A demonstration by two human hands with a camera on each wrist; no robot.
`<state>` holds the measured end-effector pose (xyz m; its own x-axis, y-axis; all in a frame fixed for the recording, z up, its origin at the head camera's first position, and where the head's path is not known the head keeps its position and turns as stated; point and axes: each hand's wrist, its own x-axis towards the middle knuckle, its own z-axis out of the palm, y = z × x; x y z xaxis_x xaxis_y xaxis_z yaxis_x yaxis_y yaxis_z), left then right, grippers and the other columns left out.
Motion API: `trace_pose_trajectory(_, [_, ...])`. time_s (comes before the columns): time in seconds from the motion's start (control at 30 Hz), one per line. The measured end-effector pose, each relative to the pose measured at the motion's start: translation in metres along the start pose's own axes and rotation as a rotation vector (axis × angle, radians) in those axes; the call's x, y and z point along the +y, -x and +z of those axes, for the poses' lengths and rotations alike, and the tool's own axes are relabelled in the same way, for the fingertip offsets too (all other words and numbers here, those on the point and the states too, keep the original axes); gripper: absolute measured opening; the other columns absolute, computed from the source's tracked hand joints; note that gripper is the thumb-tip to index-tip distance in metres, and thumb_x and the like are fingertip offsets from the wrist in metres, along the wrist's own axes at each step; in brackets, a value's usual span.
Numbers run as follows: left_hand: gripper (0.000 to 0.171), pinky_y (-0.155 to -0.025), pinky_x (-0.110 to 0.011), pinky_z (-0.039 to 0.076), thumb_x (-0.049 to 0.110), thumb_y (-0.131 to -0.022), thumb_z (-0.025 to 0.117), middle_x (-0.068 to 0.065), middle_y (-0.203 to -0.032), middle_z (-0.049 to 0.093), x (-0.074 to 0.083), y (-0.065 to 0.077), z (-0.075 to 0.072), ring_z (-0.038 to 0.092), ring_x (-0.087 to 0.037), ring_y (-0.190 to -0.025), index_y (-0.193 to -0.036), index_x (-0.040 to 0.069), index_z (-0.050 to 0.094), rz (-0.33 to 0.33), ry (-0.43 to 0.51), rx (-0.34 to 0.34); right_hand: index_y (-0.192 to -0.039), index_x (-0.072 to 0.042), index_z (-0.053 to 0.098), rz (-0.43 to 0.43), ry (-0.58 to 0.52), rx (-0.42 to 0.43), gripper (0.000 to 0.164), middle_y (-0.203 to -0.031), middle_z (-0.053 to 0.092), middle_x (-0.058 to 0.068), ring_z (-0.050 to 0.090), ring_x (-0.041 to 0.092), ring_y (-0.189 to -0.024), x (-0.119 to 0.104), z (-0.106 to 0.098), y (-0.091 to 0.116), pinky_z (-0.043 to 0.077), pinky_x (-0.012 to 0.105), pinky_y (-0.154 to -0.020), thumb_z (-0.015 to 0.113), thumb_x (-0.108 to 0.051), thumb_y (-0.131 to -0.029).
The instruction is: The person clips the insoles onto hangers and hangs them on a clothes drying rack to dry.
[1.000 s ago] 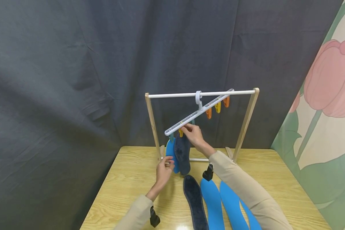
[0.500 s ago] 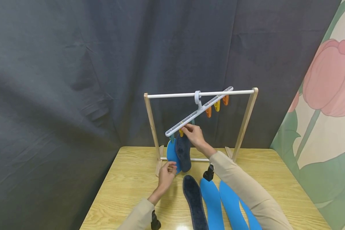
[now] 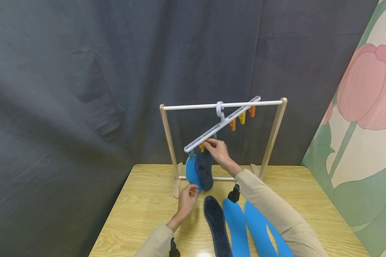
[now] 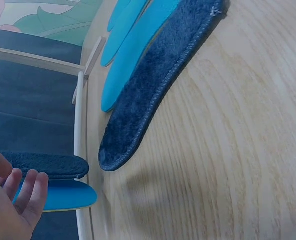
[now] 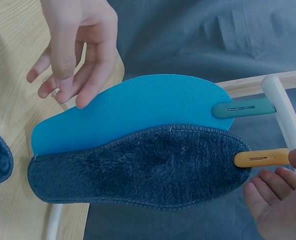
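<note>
A dark blue fleece insole [image 5: 142,170] hangs from a yellow clip [image 5: 260,158] on the white clip hanger [image 3: 209,134]. Beside it a bright blue insole [image 5: 137,105] hangs from a teal clip [image 5: 245,107] at the hanger's near end. My right hand [image 3: 218,151] pinches the yellow clip, its thumb on the clip's upper end; part of that hand is out of the right wrist view. Loosely bent, the fingers of my left hand [image 3: 187,200] are by the lower part of the bright blue insole, with nothing held; whether they touch it I cannot tell.
The hanger hooks over the white bar [image 3: 193,106] of a wooden-legged rack. Orange and yellow clips [image 3: 242,117] dangle from its far half. Another fleece insole [image 3: 217,225] and several blue insoles [image 3: 236,225] lie on the wooden table [image 3: 141,214], which a dark curtain [image 3: 83,107] backs.
My left hand has slid down along the bright blue insole and slightly right. The fleece insole's lower end has swung up a little. My right hand stays at the yellow clip.
</note>
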<state>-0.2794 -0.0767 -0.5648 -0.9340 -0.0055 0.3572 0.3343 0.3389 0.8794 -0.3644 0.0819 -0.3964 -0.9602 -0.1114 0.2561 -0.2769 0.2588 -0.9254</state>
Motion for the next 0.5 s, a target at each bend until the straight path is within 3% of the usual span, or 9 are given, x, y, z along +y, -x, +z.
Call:
trace_pose_trajectory(0.17, [0.015, -0.069, -0.026, 0.056, -0.005, -0.091, 0.063, -0.007, -0.090, 0.067, -0.005, 0.003, 0.002, 0.068, -0.022, -0.078, -0.105, -0.006, 0.068, 0.013, -0.050, -0.024, -0.124, 0.001, 0.067, 0.016, 0.013, 0.028, 0.029, -0.116, 0.068, 0.019, 0.062, 0.032, -0.109, 0.001, -0.002, 0.000, 0.049, 0.046, -0.094, 0.060, -0.016, -0.101])
trace_pose_trajectory(0.3, [0.015, -0.067, -0.027, 0.056, -0.005, -0.090, 0.063, -0.005, -0.087, 0.067, -0.008, 0.005, 0.004, 0.067, -0.020, -0.077, -0.104, -0.004, 0.069, 0.023, -0.115, -0.028, -0.115, 0.003, 0.070, 0.013, -0.007, 0.081, 0.025, -0.109, 0.069, 0.020, 0.065, 0.034, -0.102, 0.001, -0.003, 0.000, 0.052, 0.047, -0.091, 0.061, -0.014, -0.100])
trace_pose_trajectory(0.4, [0.014, -0.065, -0.027, 0.055, -0.004, -0.089, 0.063, -0.005, -0.086, 0.066, -0.011, 0.008, 0.006, 0.066, -0.018, -0.074, -0.101, -0.002, 0.070, 0.023, -0.158, -0.030, -0.107, 0.005, 0.071, -0.012, -0.001, 0.133, 0.022, -0.100, 0.071, 0.019, 0.068, 0.036, -0.095, 0.002, -0.005, 0.001, 0.056, 0.042, -0.084, 0.061, -0.013, -0.099])
trace_pose_trajectory(0.5, [0.014, -0.063, -0.028, 0.055, -0.004, -0.088, 0.063, -0.005, -0.084, 0.066, -0.015, 0.011, 0.009, 0.066, -0.017, -0.071, -0.098, 0.001, 0.070, 0.036, -0.193, -0.030, -0.103, 0.001, 0.072, -0.043, 0.078, 0.214, 0.020, -0.094, 0.071, 0.015, 0.068, 0.032, -0.087, 0.004, -0.007, 0.002, 0.056, 0.036, -0.076, 0.061, -0.015, -0.099])
